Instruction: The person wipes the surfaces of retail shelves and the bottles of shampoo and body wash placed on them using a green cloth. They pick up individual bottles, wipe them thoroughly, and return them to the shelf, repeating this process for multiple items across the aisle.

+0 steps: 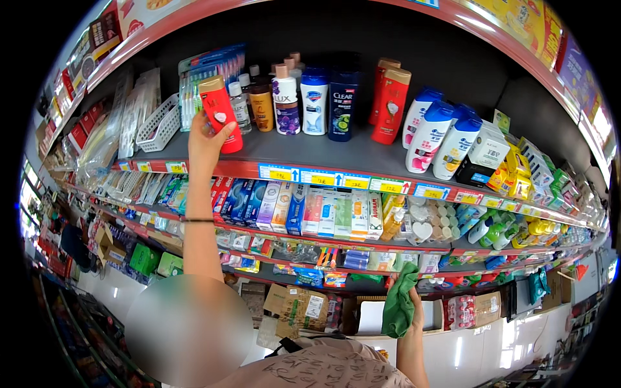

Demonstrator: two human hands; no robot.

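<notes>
My left hand (206,138) is closed round a red shampoo bottle with a gold cap (220,114), tilted a little, at the left part of the upper shelf. Close beside it stand a clear bottle (239,107), an amber bottle (262,106), a white and purple Lux bottle (286,104), a white bottle with a blue cap (314,104) and a dark blue Clear bottle (342,106). Low in front of my body, my right hand (415,310) holds a crumpled green cloth (400,305). Two similar red bottles (392,106) stand farther right.
The upper shelf (301,150) has price tags along its red edge. A white plastic basket (160,125) and packed toothbrushes (211,70) stand left; Head & Shoulders bottles (429,140) stand right. Toothpaste boxes (269,201) fill the shelf below. Cardboard boxes (303,310) lie near the floor.
</notes>
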